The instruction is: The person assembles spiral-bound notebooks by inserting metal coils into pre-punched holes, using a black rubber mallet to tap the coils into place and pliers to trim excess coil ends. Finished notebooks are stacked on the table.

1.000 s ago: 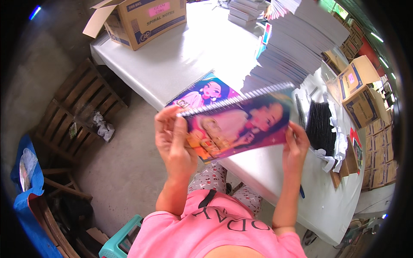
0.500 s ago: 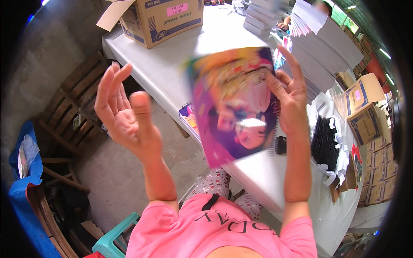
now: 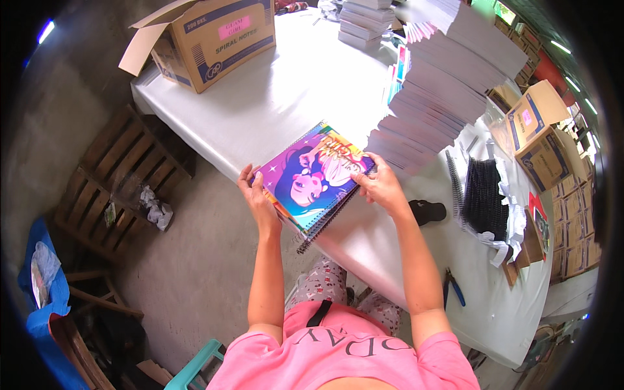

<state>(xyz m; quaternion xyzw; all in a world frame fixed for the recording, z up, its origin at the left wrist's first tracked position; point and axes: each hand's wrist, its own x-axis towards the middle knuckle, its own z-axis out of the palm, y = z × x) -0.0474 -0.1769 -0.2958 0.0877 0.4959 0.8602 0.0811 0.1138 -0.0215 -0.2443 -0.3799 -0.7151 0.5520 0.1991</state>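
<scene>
In front of us, both hands are gripping the notebooks, one at each side. The left hand [image 3: 260, 201] closes at their left edge, with its thumb by the cover. The right hand [image 3: 382, 185] pinches the right edge, its thumb lying on top. The notebooks [image 3: 309, 175] lie one over another, tilted between the hands, and a dark coil [image 3: 325, 227] sticks out along their near side. They cross the edge of the table [image 3: 273, 104], so their near corner is over the floor [image 3: 188, 260]; whether the table carries their weight, we cannot tell.

Ahead of the hands, a broad white stretch of table goes up to the box [image 3: 224, 42], and this is our widest room for moving. To the left of the left hand there is floor, as far as the pallet [image 3: 123, 175]. On the right side the room is narrower: a black thing [image 3: 429, 211] lies just beside the right wrist, the spirals [image 3: 484, 198] are farther right, and the paper [image 3: 432, 97] rises ahead. The pliers [image 3: 453, 288] lie right of the right forearm.
</scene>
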